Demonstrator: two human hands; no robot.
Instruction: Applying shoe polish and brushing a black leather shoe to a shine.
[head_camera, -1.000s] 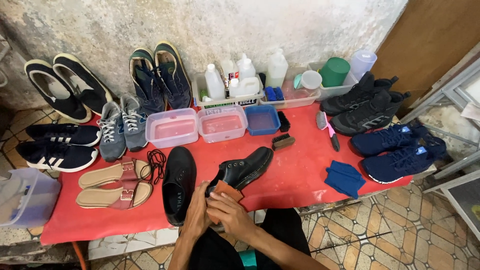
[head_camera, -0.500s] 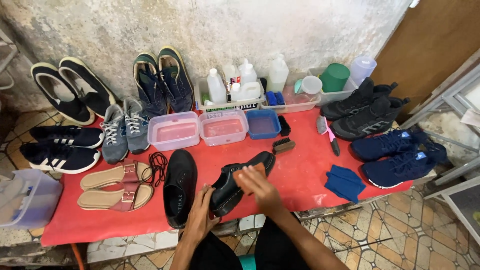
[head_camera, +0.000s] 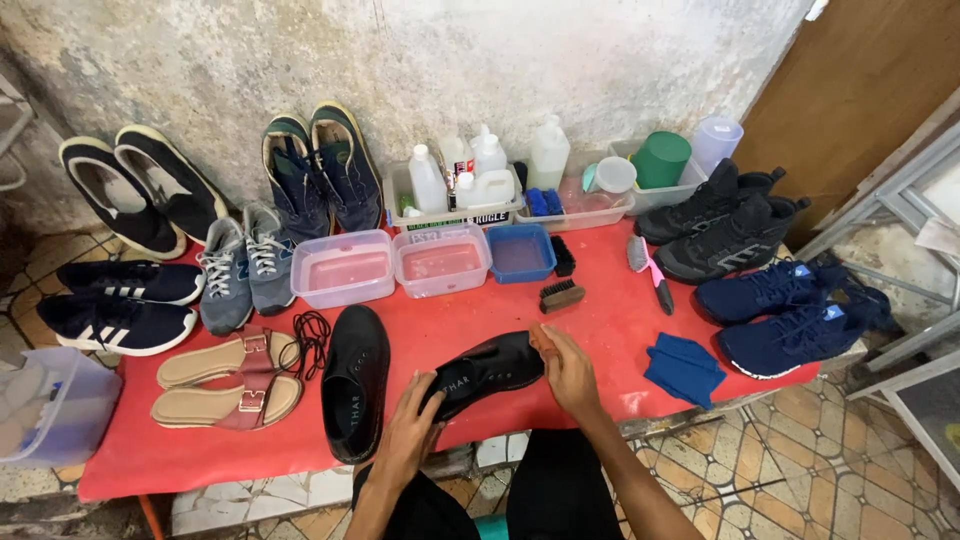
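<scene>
A black leather shoe (head_camera: 485, 370) lies tilted on its side at the near edge of the red table (head_camera: 600, 320). My left hand (head_camera: 412, 425) grips its heel end. My right hand (head_camera: 570, 370) presses on the toe, fingers closed around a small brown object (head_camera: 538, 336) that I cannot identify. The matching black shoe (head_camera: 357, 385) rests flat just to the left, next to loose black laces (head_camera: 315, 335).
Behind stand two pink-water tubs (head_camera: 343, 268), a blue tub (head_camera: 520, 252), a brown brush (head_camera: 562, 295), a pink-handled brush (head_camera: 648, 268) and a tray of bottles (head_camera: 470, 175). A blue cloth (head_camera: 685, 368) lies right. Sandals (head_camera: 225, 385) and sneakers (head_camera: 790, 310) line both sides.
My right hand has slid from the shoe's middle out to its toe. The shoe has turned flatter and farther right, while my left hand stays at the heel.
</scene>
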